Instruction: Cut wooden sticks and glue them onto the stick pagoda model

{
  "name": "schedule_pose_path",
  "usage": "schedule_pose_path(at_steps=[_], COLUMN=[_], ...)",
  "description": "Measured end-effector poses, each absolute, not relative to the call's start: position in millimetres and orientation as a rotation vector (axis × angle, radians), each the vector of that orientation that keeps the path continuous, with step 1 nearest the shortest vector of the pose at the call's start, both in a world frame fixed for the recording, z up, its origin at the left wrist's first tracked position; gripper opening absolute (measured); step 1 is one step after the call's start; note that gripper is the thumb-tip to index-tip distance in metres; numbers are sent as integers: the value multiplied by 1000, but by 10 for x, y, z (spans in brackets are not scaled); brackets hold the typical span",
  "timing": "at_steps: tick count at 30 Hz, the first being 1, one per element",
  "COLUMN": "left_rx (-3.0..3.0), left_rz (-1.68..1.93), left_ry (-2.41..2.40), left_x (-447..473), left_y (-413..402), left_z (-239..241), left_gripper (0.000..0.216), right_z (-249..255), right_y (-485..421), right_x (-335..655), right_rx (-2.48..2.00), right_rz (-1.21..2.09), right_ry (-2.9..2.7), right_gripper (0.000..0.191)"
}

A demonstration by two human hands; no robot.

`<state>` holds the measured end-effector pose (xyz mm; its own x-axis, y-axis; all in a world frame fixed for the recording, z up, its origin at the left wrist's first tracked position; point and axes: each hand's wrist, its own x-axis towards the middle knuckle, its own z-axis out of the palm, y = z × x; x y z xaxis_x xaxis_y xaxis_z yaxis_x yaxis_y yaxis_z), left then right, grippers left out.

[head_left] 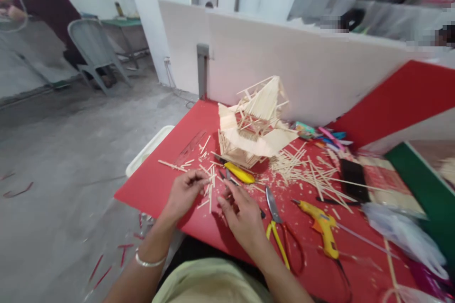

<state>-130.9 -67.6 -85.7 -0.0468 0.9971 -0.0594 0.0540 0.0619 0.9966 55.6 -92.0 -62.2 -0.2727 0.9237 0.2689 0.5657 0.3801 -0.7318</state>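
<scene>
My left hand [185,192] rests on the red table [156,184] with its fingertips pinched on thin wooden sticks [210,188]. My right hand [241,213] lies just right of it, fingers bent over more short sticks near a yellow-handled cutter [239,173]. Behind both hands stands a small house model made of sticks [255,123], tilted, with a sloped roof.
Yellow-handled snips [276,227] and a yellow glue gun [323,227] lie right of my right hand. Loose sticks [313,170] are scattered beside a black phone [351,179]. A white wall panel [284,66] backs the table. A grey chair [94,49] and a seated person are far left.
</scene>
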Motion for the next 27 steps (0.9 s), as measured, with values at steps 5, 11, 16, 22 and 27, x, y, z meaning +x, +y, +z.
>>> schedule_pose_path(at_steps=[5,11,16,22,27], left_rx=[1094,1079,955,818,818], left_rz=[1133,1092,1089,1109,1107], left_ry=[907,811,691,641,670], left_x=[-816,-491,-325,-183,-124], left_y=[-516,-276,-57,112,226], left_z=[-607,-288,-89,121,157], left_gripper=[17,24,30,29,27], right_z=[-279,-29,178,335,363], right_y=[-653,-385,-114,139,238], right_x=[785,1108,1274,1387,1434], right_rx=[-1161,-1163,-1182,-1082,-1081], right_rz=[719,788,746,794,792], right_ry=[-1727,-1638,-1579,-1540,-1586], right_gripper=[21,18,23,26,26])
